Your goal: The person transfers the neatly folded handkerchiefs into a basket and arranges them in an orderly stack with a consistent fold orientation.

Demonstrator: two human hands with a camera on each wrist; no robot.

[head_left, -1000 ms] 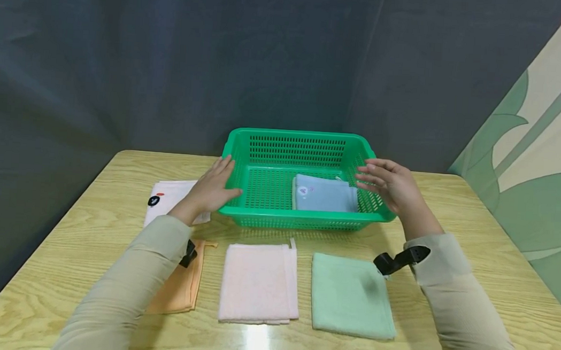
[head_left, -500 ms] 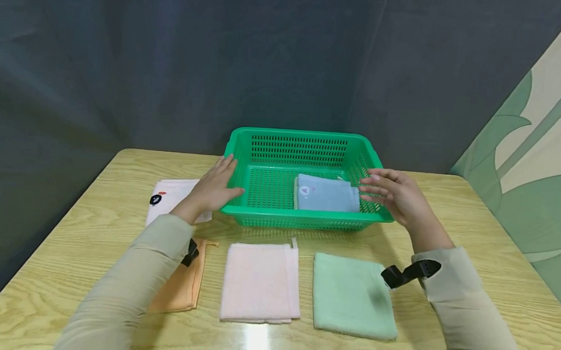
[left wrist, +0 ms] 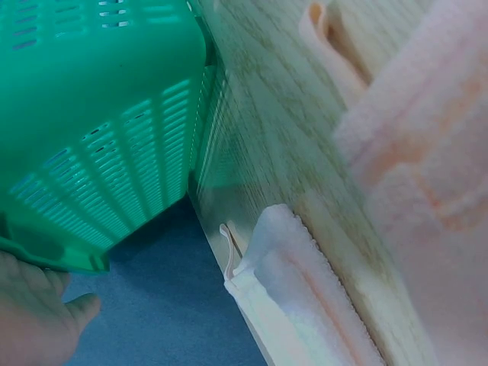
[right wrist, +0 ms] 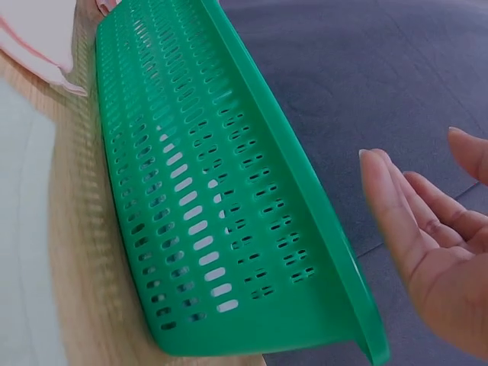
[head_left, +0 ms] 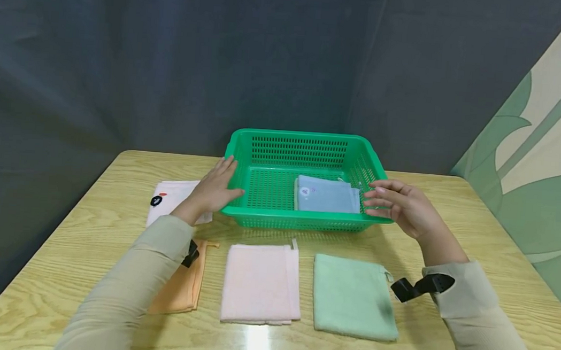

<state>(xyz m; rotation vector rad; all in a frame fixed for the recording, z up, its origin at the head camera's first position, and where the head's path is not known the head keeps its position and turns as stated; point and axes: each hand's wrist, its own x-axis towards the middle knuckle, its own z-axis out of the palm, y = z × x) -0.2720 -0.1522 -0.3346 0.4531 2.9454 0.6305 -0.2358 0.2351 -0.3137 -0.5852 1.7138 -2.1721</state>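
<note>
A green plastic basket stands at the back middle of the table, and a folded light-blue towel lies in its right part, over a pale edge of another cloth. My left hand rests on the basket's left rim with its fingers straight and thumb spread. At the right end, my right hand hovers by the rim, fingers loosely bent and holding nothing. In the right wrist view those fingers stand apart from the basket's rim. Below the basket lie a folded pink towel and a folded green towel.
An orange towel lies at the front left, partly under the left forearm. Behind the left hand is a white towel with a black and red print. A dark curtain hangs behind the table.
My right hand has drawn back to the right and toward me, out from over the basket's right end. The left hand stays on the left rim; towels have not moved.
</note>
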